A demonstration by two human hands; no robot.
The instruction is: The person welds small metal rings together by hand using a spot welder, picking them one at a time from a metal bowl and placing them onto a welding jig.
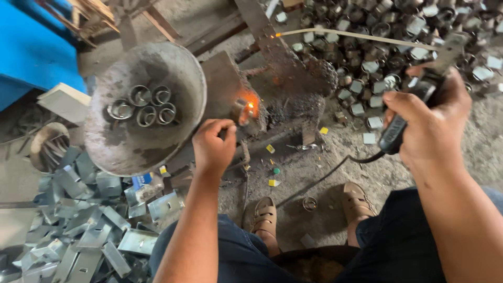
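Nearest the camera, left hand [212, 147] reaches forward, wrist bent down, fingers pinched on a small metal ring [239, 111] glowing orange against the crusted steel block [293, 94]. Right hand [429, 123] clenched around electrode holder [406, 118], raised clear. Beyond-left, bowl [120, 147] holds finished rings.

The gritty concrete floor [314, 173] carries a dented metal bowl [144, 141], a heap of flat steel brackets [84, 236], piled small welded pieces [377, 57] and a black cable [319, 181].
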